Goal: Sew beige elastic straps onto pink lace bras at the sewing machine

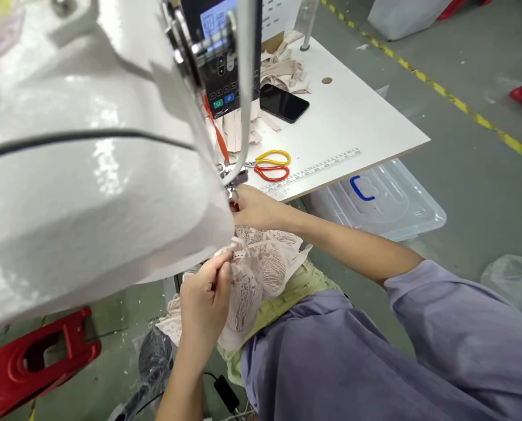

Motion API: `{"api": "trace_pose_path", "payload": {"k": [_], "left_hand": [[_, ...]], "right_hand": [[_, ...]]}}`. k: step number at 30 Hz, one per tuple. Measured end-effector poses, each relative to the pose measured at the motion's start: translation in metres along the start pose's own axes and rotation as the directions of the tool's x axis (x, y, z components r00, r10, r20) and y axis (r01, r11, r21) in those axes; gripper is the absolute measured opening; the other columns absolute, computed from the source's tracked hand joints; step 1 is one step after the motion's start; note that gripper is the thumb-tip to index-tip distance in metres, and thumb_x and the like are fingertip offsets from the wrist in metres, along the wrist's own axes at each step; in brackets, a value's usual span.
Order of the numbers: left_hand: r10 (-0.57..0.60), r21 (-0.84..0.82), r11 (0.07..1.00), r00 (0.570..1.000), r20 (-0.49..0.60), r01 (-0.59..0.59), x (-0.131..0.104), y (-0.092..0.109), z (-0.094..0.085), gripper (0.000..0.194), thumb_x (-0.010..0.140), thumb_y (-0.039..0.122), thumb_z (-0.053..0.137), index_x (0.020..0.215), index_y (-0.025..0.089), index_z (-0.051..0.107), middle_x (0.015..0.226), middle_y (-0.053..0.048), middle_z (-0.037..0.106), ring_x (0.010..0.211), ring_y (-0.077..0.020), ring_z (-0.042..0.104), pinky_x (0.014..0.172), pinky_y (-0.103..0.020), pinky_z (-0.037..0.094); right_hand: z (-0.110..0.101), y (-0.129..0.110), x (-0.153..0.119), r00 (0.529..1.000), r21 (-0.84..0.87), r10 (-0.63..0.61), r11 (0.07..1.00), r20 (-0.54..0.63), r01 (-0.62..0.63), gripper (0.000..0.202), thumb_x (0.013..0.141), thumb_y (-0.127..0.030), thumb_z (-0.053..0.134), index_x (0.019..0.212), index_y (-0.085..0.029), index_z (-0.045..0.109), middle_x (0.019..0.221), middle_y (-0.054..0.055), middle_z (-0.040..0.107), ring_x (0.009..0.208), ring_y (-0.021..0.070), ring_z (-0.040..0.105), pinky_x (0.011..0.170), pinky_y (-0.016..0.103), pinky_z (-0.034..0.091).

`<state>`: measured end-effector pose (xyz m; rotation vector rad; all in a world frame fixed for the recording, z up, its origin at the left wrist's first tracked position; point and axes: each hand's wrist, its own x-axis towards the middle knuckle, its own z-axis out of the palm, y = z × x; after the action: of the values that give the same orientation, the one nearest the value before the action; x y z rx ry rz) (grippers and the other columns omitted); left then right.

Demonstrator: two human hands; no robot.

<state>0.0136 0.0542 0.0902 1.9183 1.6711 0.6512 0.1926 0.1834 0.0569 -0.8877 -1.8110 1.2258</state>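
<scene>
Glossy white and rounded, the sewing machine head [111,175] fills the left of the frame, closest to the lens. Around mid-frame, by its tip, the pale pink lace piece [245,292] hangs over a yellow-green cloth [302,279]. The left hand [206,298], at the lace's left, pinches its narrow edging between thumb and fingers. The right hand [261,207], above the lace, has its fingers tucked beside the shiny metal foot assembly [232,192]; their tips are hidden, so I cannot tell whether they grip anything.

Those hidden fingers seem most at risk: should the mechanism run with them so near, they could be caught. Uneven pull between the hands could pucker or stretch the thin lace, and slack folds might bunch up. On the white bench [357,117], upper centre, yellow-and-red-handled scissors [269,168] lie near the right hand; a careless knock could send them against the lace.
</scene>
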Motion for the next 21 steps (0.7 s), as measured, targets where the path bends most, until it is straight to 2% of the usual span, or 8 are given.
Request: {"api": "trace_pose_path", "payload": {"k": [4,11,21], "left_hand": [[0.086,0.104,0.992,0.991,-0.104,-0.075,-0.007,-0.009,0.003,0.027,0.098,0.028,0.053,0.111,0.023,0.077,0.101,-0.005,0.081,0.087,-0.0196,0.077,0.077,-0.027,0.06],[0.118,0.169,0.982,0.967,-0.225,-0.081,-0.01,-0.023,0.006,0.024,0.097,0.027,0.056,0.107,0.022,0.077,0.1,-0.005,0.081,0.086,-0.0183,0.077,0.078,-0.025,0.059],[0.158,0.16,0.979,0.966,-0.207,-0.126,-0.006,-0.02,0.008,0.025,0.096,0.026,0.056,0.106,0.022,0.078,0.092,-0.005,0.081,0.082,-0.0184,0.077,0.076,-0.025,0.059]], "right_hand": [[0.004,0.001,-0.001,0.998,-0.057,-0.038,0.998,-0.046,0.035,0.011,0.078,-0.017,0.065,0.078,-0.019,0.055,0.088,0.002,0.057,0.091,0.0183,0.055,0.076,0.03,0.044],[0.012,0.009,0.0,0.991,-0.108,-0.091,0.991,-0.102,0.08,0.011,0.078,-0.018,0.066,0.083,-0.02,0.057,0.084,0.0,0.055,0.089,0.0179,0.054,0.076,0.03,0.042],[0.014,0.011,-0.002,0.987,-0.087,-0.09,0.993,-0.13,0.079,0.012,0.077,-0.014,0.064,0.086,-0.019,0.057,0.1,0.004,0.058,0.087,0.0162,0.053,0.075,0.029,0.042]]}}
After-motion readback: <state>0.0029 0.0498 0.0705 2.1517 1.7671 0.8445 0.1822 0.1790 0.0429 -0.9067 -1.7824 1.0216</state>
